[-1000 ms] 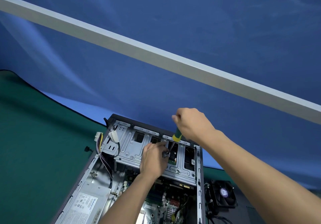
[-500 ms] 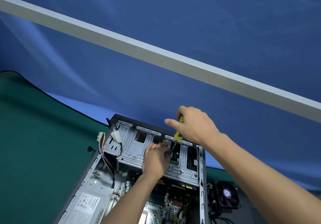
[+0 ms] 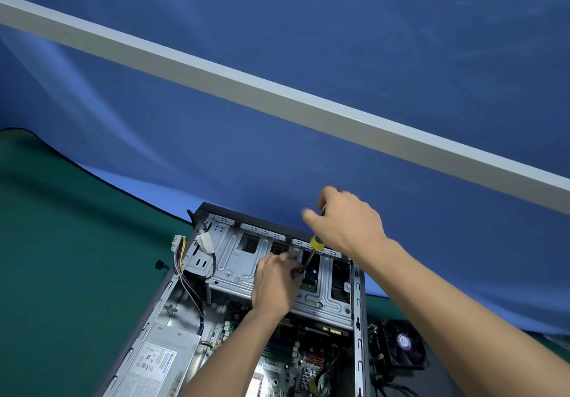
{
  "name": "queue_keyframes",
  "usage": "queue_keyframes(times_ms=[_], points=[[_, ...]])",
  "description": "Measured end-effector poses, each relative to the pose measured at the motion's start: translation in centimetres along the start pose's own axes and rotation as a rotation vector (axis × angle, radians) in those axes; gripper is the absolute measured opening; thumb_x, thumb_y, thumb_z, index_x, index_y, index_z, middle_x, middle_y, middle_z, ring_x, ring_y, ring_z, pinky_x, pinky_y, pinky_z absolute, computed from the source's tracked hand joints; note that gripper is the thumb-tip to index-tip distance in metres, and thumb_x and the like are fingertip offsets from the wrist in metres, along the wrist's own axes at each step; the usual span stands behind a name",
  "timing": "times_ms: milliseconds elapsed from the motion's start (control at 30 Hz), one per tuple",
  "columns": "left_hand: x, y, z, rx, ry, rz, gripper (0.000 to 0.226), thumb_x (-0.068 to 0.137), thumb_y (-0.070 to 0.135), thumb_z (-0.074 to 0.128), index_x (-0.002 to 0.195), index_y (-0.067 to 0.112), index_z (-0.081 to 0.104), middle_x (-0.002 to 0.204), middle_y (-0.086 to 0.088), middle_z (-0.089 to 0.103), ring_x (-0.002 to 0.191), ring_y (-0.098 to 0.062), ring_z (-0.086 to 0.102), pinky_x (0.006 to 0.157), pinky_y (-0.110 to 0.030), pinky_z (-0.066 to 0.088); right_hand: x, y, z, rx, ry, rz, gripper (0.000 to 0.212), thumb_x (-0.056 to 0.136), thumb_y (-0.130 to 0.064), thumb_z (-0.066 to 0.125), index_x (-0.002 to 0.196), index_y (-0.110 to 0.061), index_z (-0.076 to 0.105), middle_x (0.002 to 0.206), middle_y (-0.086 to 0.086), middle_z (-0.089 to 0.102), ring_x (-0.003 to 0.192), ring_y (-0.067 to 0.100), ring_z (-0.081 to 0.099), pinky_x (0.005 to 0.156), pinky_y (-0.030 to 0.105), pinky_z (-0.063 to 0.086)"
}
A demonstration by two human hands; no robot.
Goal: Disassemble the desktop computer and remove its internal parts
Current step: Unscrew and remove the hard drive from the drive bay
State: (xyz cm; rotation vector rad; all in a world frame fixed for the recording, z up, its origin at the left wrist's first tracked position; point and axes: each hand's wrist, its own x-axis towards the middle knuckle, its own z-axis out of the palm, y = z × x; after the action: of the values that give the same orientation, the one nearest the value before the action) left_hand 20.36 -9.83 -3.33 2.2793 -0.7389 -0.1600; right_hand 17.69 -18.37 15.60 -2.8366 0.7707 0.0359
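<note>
Working a screw in the drive cage [image 3: 246,261] at the far end of the open desktop computer [image 3: 357,304], lying on its side on the green mat [image 3: 61,258]. Right hand [image 3: 345,224] wrapping curled fingers round the yellow-green handle of the screwdriver [image 3: 316,242], shaft angling down into a cage opening. Left hand [image 3: 274,285] resting on the cage, fingertips seemingly pinching the shaft near the tip, though not plainly visible. Best keeping the tip seated square, pressing along the shaft while turning, steadying low to avoid slipping onto the motherboard [image 3: 296,362]. Catching the freed screw before it drops inside.
</note>
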Motion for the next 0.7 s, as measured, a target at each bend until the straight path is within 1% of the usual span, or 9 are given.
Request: queue_keyframes(times_ms=[67,167,267,333,400,467,533,600,700], points=[[-0.1,0.0,0.0,0.023,0.004,0.010,0.015,0.087,0.025,0.064,0.098,0.027,0.073,0.123,0.019,0.060,0.111,-0.015,0.049,0.098,-0.023,0.032,0.1,0.3,0.1,0.058,0.018,0.027,0.025,0.096,-0.035,0.041,0.100,-0.011,0.047,0.097,0.008,0.057,0.084,0.034,0.054,0.067,0.035,0.041],[-0.1,-0.1,0.0,0.023,-0.012,0.005,0.016,0.088,0.024,0.061,0.098,0.029,0.072,0.124,0.021,0.057,0.114,-0.015,0.047,0.100,-0.023,0.030,-0.1,1.1,0.2,0.157,0.027,0.045,0.016,0.087,-0.021,0.050,0.100,-0.014,0.044,0.102,0.006,0.048,0.081,0.032,0.055,0.065,0.035,0.042],[0.0,-0.1,0.0,0.018,-0.021,-0.009,0.018,0.087,0.023,0.060,0.100,0.029,0.072,0.126,0.021,0.056,0.117,-0.015,0.045,0.101,-0.024,0.028,-0.2,1.7,0.1,0.133,0.040,0.068,0.021,0.085,-0.035,0.055,0.094,-0.019,0.046,0.093,0.000,0.052,0.076,0.024,0.054,0.058,0.031,0.035],[0.0,-0.1,0.0,0.025,-0.025,-0.007,0.021,0.086,0.022,0.059,0.102,0.028,0.071,0.128,0.020,0.055,0.118,-0.015,0.044,0.102,-0.024,0.028,-0.1,2.0,0.3,0.116,0.072,0.071,0.024,0.091,-0.041,0.049,0.097,-0.018,0.047,0.092,0.001,0.056,0.077,0.026,0.056,0.058,0.032,0.033],[-0.1,0.0,0.0,0.032,-0.019,0.020,0.020,0.086,0.020,0.059,0.101,0.027,0.071,0.127,0.019,0.056,0.116,-0.015,0.046,0.101,-0.023,0.026,-0.2,2.2,0.4,0.171,0.073,0.058,0.020,0.090,-0.026,0.047,0.109,-0.018,0.045,0.102,0.002,0.052,0.080,0.029,0.056,0.061,0.032,0.037],[-0.2,0.0,0.0,0.039,-0.010,0.030,0.018,0.087,0.021,0.060,0.099,0.029,0.071,0.127,0.021,0.056,0.115,-0.014,0.047,0.100,-0.022,0.025,-0.5,2.1,0.7,0.181,0.051,0.032,0.029,0.084,-0.020,0.051,0.112,-0.023,0.043,0.104,0.000,0.043,0.078,0.027,0.054,0.061,0.031,0.037],[-0.1,0.0,0.0,0.038,-0.006,0.013,0.019,0.087,0.022,0.059,0.099,0.029,0.071,0.127,0.021,0.055,0.116,-0.013,0.046,0.101,-0.021,0.025,-0.8,2.1,0.7,0.146,0.082,0.027,0.022,0.085,-0.032,0.053,0.105,-0.025,0.046,0.098,-0.003,0.046,0.077,0.025,0.054,0.060,0.031,0.035],[-0.1,0.0,0.1,0.038,-0.008,-0.008,0.021,0.088,0.022,0.057,0.101,0.029,0.071,0.128,0.021,0.054,0.118,-0.013,0.044,0.102,-0.021,0.024,-0.9,2.3,0.8,0.143,0.140,0.031,0.020,0.091,-0.041,0.049,0.097,-0.022,0.052,0.094,-0.002,0.053,0.078,0.025,0.054,0.061,0.031,0.035],[-0.1,0.0,0.1,0.041,-0.017,0.009,0.020,0.088,0.024,0.058,0.102,0.029,0.071,0.129,0.019,0.055,0.118,-0.014,0.044,0.101,-0.021,0.021,-0.8,2.7,0.9,0.176,0.128,0.038,0.019,0.089,-0.023,0.046,0.106,-0.018,0.053,0.105,0.000,0.051,0.083,0.027,0.054,0.065,0.032,0.037]])
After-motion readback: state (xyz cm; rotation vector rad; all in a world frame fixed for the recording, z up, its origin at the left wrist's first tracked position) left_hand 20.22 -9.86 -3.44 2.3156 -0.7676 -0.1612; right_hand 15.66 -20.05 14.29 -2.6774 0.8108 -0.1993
